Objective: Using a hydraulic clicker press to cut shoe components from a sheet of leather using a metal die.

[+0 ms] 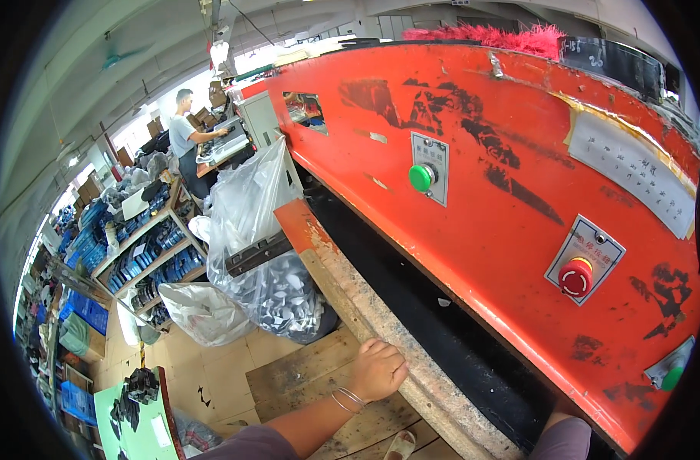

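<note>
My left hand [377,369] rests with curled fingers on the worn, pale front edge of a press bed [350,291]; thin bangles circle the wrist. Nothing shows inside the hand. Above the bed hangs the big red press head [480,192], with a dark gap [442,322] between them. On the head's face are a green button [420,178], a red mushroom button [575,277] and another green button [672,377]. My right sleeve [565,438] enters at the lower right and reaches under the head. The right hand itself is hidden.
A clear plastic bag [266,261] of grey cut pieces leans against the bed's left end, with a second bag [204,310] beside it. A wooden platform [304,368] lies underfoot. Shelves [143,253], a green table [135,437] and another person [185,130] are at left.
</note>
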`<control>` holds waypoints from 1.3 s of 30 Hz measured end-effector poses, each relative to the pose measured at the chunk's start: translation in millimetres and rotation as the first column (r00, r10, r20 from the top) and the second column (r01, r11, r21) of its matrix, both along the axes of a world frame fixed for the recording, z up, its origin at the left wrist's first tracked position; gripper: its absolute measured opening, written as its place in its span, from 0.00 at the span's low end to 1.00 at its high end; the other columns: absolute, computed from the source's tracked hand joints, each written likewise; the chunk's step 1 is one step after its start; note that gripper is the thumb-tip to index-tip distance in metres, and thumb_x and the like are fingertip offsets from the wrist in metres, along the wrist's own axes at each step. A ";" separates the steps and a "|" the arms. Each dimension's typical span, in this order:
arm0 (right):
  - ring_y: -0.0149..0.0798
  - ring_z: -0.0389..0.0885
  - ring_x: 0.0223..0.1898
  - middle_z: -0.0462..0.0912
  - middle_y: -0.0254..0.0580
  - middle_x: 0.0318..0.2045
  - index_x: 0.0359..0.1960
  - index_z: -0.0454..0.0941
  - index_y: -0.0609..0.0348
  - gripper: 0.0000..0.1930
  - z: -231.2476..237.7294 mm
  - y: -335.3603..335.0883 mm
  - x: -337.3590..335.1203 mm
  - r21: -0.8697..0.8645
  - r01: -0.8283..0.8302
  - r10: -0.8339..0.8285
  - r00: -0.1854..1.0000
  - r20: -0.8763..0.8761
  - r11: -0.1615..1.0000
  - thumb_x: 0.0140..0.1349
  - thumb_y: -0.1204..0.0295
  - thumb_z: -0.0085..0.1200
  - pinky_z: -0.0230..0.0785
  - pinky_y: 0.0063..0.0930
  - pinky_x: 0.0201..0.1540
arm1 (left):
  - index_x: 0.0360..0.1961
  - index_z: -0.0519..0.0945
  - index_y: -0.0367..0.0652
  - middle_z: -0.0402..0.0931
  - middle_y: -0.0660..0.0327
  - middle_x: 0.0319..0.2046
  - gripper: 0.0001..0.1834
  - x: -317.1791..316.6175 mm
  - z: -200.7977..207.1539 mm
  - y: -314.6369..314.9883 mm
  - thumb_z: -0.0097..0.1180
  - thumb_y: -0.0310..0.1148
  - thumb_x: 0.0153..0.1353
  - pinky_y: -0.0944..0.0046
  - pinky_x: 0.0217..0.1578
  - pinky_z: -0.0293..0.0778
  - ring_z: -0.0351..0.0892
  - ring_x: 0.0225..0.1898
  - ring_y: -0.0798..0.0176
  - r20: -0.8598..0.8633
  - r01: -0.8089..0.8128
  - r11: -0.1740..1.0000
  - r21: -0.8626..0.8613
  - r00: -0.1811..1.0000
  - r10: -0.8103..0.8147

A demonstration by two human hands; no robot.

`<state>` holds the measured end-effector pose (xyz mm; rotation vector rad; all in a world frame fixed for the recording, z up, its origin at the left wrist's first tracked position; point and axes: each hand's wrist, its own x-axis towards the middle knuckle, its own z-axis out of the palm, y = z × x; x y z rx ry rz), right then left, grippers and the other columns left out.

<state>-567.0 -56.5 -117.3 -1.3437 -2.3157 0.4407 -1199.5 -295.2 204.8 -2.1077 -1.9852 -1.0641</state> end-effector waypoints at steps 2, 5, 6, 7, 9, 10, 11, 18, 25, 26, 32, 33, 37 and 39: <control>0.54 0.60 0.65 0.68 0.48 0.62 0.60 0.70 0.51 0.33 21.5 -4.6 7.5 0.000 -0.004 0.004 1.000 0.017 1.000 0.56 0.48 0.57 0.53 0.42 0.67 | 0.19 0.79 0.46 0.75 0.65 0.24 0.10 -5.5 2.0 -8.2 0.56 0.36 0.55 0.57 0.50 0.64 0.73 0.35 0.60 0.040 -0.015 1.000 0.020 0.999 0.014; 0.54 0.59 0.66 0.68 0.48 0.62 0.60 0.70 0.50 0.33 32.1 -18.9 -62.1 -0.056 -0.017 0.016 1.000 -0.013 0.998 0.56 0.48 0.58 0.52 0.42 0.67 | 0.20 0.80 0.46 0.75 0.65 0.24 0.09 -7.0 -2.4 -17.5 0.56 0.36 0.54 0.57 0.51 0.63 0.73 0.35 0.60 0.027 -0.038 0.999 -0.022 0.999 0.039; 0.54 0.59 0.66 0.68 0.48 0.62 0.60 0.70 0.50 0.33 48.3 -27.5 -68.9 -0.056 -0.012 0.012 1.000 -0.006 0.998 0.56 0.48 0.58 0.52 0.42 0.67 | 0.20 0.80 0.46 0.75 0.65 0.25 0.09 -9.5 -2.0 -23.1 0.57 0.37 0.54 0.57 0.51 0.63 0.74 0.35 0.60 0.027 -0.033 0.999 -0.028 0.999 0.034; 0.54 0.59 0.66 0.68 0.48 0.62 0.60 0.70 0.50 0.33 69.9 -29.2 -62.8 -0.055 -0.002 0.002 1.000 0.009 0.999 0.56 0.48 0.58 0.52 0.42 0.67 | 0.20 0.80 0.46 0.75 0.65 0.25 0.09 -10.8 -2.1 -28.0 0.57 0.37 0.54 0.57 0.51 0.63 0.74 0.35 0.60 0.048 -0.019 1.000 -0.020 0.999 0.020; 0.54 0.58 0.66 0.67 0.48 0.63 0.61 0.69 0.50 0.33 104.1 -34.9 -69.5 -0.057 0.013 -0.012 1.000 0.019 0.998 0.56 0.48 0.58 0.52 0.42 0.67 | 0.20 0.80 0.46 0.75 0.66 0.25 0.09 -19.3 -0.4 -42.8 0.57 0.37 0.53 0.56 0.52 0.61 0.73 0.36 0.60 0.065 -0.017 0.999 -0.030 0.998 0.019; 0.54 0.58 0.66 0.67 0.47 0.63 0.61 0.69 0.50 0.33 123.2 -30.3 -83.6 -0.060 0.022 -0.020 1.000 0.023 0.998 0.55 0.48 0.58 0.52 0.42 0.67 | 0.20 0.80 0.46 0.75 0.66 0.25 0.09 -23.8 -1.2 -50.8 0.57 0.37 0.53 0.56 0.52 0.61 0.73 0.36 0.60 0.075 -0.004 1.000 -0.027 0.997 0.006; 0.54 0.58 0.67 0.67 0.47 0.63 0.61 0.69 0.50 0.33 146.3 -23.0 -95.0 -0.062 0.033 -0.031 0.999 0.026 0.998 0.55 0.48 0.58 0.51 0.42 0.67 | 0.20 0.81 0.47 0.75 0.66 0.25 0.10 -28.2 -1.9 -59.5 0.57 0.38 0.53 0.56 0.52 0.60 0.73 0.37 0.61 0.079 0.000 0.999 -0.042 0.997 0.003; 0.54 0.56 0.67 0.66 0.47 0.64 0.61 0.69 0.50 0.34 316.1 -62.9 -335.9 -0.095 0.138 -0.136 0.990 0.020 0.986 0.55 0.48 0.59 0.50 0.42 0.68 | 0.22 0.82 0.49 0.77 0.68 0.27 0.11 -80.0 6.0 -134.9 0.58 0.42 0.54 0.56 0.51 0.59 0.74 0.37 0.62 0.020 0.121 0.971 -0.204 0.993 -0.119; 0.55 0.56 0.68 0.63 0.59 0.64 0.61 0.67 0.63 0.44 350.0 -149.6 -453.1 -0.049 0.282 -0.234 0.871 0.432 0.958 0.53 0.39 0.52 0.50 0.41 0.68 | 0.27 0.85 0.50 0.81 0.68 0.33 0.15 -191.8 -1.8 -156.0 0.54 0.46 0.59 0.61 0.42 0.71 0.78 0.38 0.61 0.236 0.704 0.578 -0.413 0.695 -0.679; 0.55 0.61 0.65 0.64 0.61 0.63 0.60 0.67 0.65 0.42 352.9 -152.1 -464.8 -0.050 0.247 -0.199 0.870 0.452 0.968 0.54 0.40 0.51 0.55 0.39 0.66 | 0.28 0.85 0.50 0.81 0.68 0.34 0.15 -207.0 -6.5 -153.6 0.54 0.47 0.60 0.61 0.41 0.72 0.78 0.39 0.61 0.304 0.787 0.475 -0.393 0.599 -0.741; 0.54 0.75 0.54 0.76 0.59 0.50 0.53 0.70 0.63 0.27 335.6 -176.9 -503.0 0.121 0.195 -0.229 0.795 0.561 0.973 0.59 0.55 0.48 0.69 0.43 0.55 | 0.38 0.82 0.44 0.81 0.61 0.35 0.13 -299.4 -36.0 -160.6 0.54 0.42 0.63 0.61 0.42 0.74 0.80 0.35 0.60 0.281 0.779 0.546 -0.306 0.622 -0.731; 0.53 0.77 0.51 0.78 0.57 0.47 0.52 0.69 0.62 0.24 329.3 -179.4 -505.9 0.132 0.206 -0.244 0.799 0.550 0.970 0.60 0.58 0.47 0.71 0.43 0.53 | 0.38 0.82 0.44 0.81 0.61 0.35 0.13 -301.0 -32.1 -162.7 0.54 0.42 0.63 0.61 0.42 0.74 0.80 0.35 0.60 0.289 0.806 0.509 -0.303 0.587 -0.756; 0.48 0.82 0.43 0.83 0.47 0.38 0.45 0.72 0.55 0.12 333.4 -165.2 -532.0 0.144 0.449 -0.448 0.702 0.553 0.882 0.62 0.68 0.44 0.76 0.42 0.43 | 0.36 0.82 0.41 0.77 0.52 0.31 0.11 -298.4 6.3 -169.1 0.54 0.38 0.61 0.53 0.38 0.70 0.75 0.36 0.45 0.443 0.795 0.478 -0.373 0.606 -0.661; 0.47 0.84 0.40 0.85 0.45 0.36 0.40 0.81 0.53 0.12 335.9 -140.4 -533.1 0.169 0.531 -0.540 0.693 0.477 0.830 0.61 0.69 0.46 0.77 0.42 0.41 | 0.35 0.82 0.40 0.76 0.50 0.32 0.12 -287.5 13.4 -160.0 0.55 0.39 0.61 0.53 0.39 0.70 0.75 0.37 0.45 0.504 0.805 0.371 -0.462 0.583 -0.638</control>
